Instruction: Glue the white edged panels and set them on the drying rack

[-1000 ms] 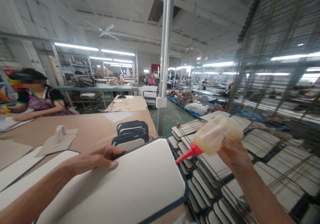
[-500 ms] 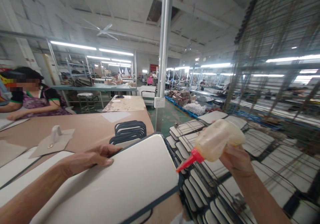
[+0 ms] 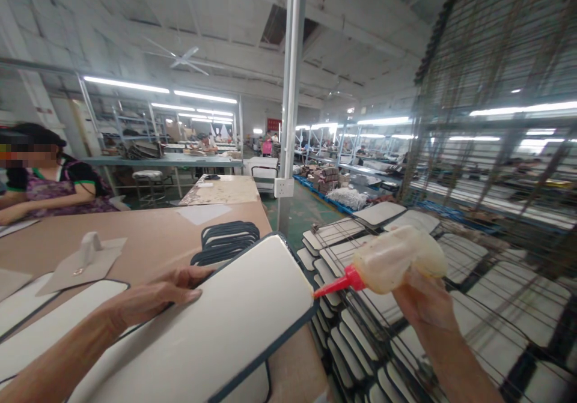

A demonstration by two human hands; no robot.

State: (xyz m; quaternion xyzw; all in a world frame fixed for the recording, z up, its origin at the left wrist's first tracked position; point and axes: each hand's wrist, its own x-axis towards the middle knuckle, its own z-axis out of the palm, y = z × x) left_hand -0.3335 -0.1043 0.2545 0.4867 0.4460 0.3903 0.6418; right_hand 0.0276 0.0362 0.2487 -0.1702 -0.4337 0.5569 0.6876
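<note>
A cream panel with a dark edge [image 3: 225,313] is tilted up in front of me. My left hand [image 3: 153,298] grips its far-left edge, thumb on top and fingers underneath. In my right hand [image 3: 426,301] is a translucent squeeze bottle [image 3: 396,259] of yellowish contents, lying nearly level. Its red nozzle [image 3: 336,284] points left, the tip at the panel's right-hand edge near the corner. A thin pale line runs along that edge. Behind the panel lies a stack of dark-edged pieces [image 3: 229,235].
Wire racks [image 3: 383,307] with many cream panels stand at right. On the brown table [image 3: 153,229] lie more panels and a beige piece with a handle [image 3: 85,262]. A metal post [image 3: 288,103] rises beyond. A co-worker [image 3: 49,181] sits at far left.
The nozzle tip has moved up along the panel's right edge, and the bottle lies more level. The panel is turned slightly; my left hand keeps its hold.
</note>
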